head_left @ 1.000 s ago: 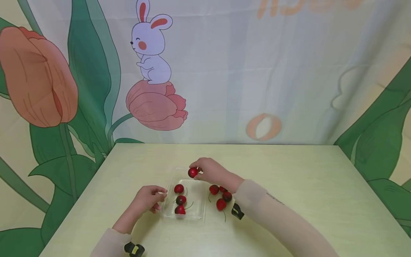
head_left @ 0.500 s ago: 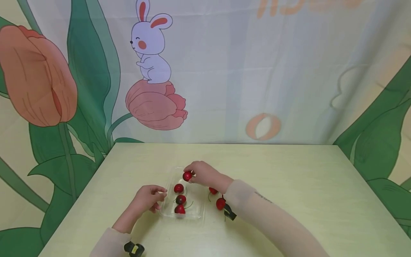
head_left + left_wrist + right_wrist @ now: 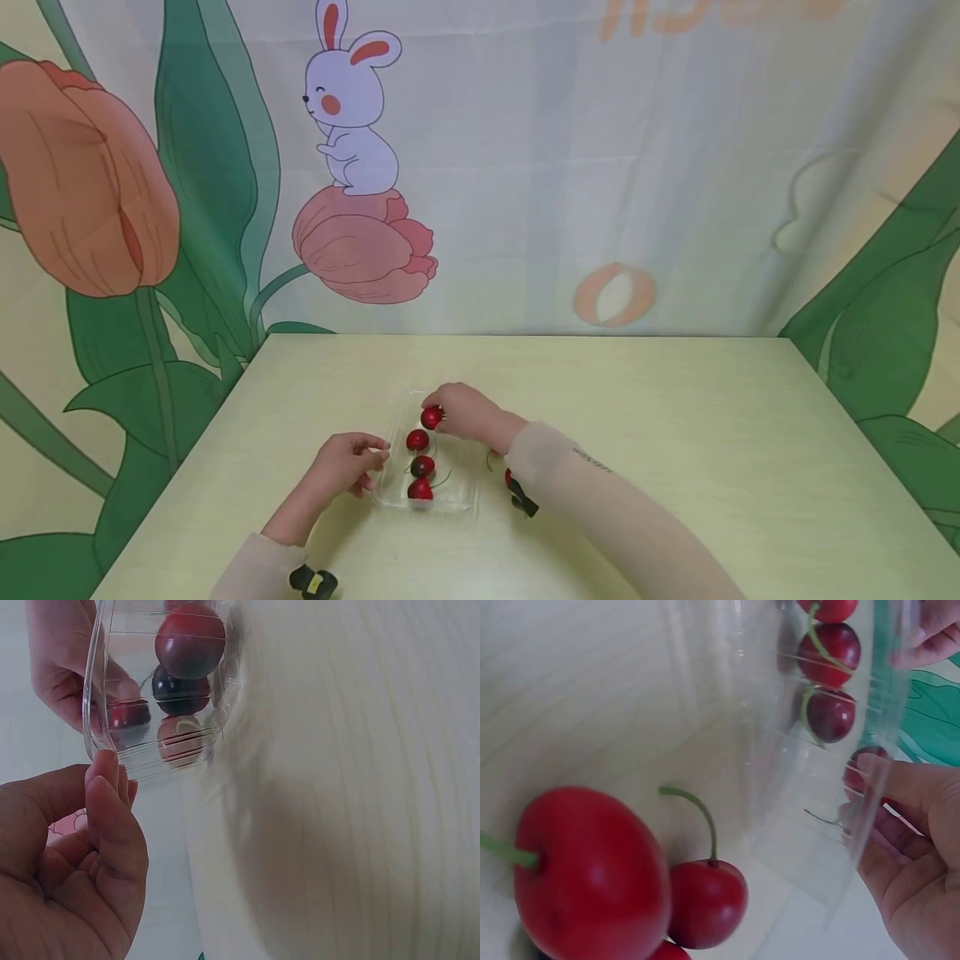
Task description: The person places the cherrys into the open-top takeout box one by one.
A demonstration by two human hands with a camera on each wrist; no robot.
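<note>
A clear plastic container [image 3: 462,475] lies on the table, with 3 red cherries [image 3: 422,467] in a row along its left part. My left hand [image 3: 341,463] pinches the rim [image 3: 91,712] on the container's left side between thumb and fingers. At the far end, my right hand [image 3: 467,414] holds another cherry [image 3: 431,417] between thumb and fingertips, low inside the walls and just beyond the row. That cherry's thin stem shows below the fingers in the right wrist view.
Several loose cherries lie on the table right of the container, mostly hidden under the right forearm in the head view. A large cherry [image 3: 592,870] and a stemmed one [image 3: 709,904] show close up in the right wrist view. A printed curtain [image 3: 510,167] hangs behind the table.
My right hand has moved left and slightly nearer with its cherry, down into the container's far end. Its sleeve now covers more of the loose cherries. The left hand stays put.
</note>
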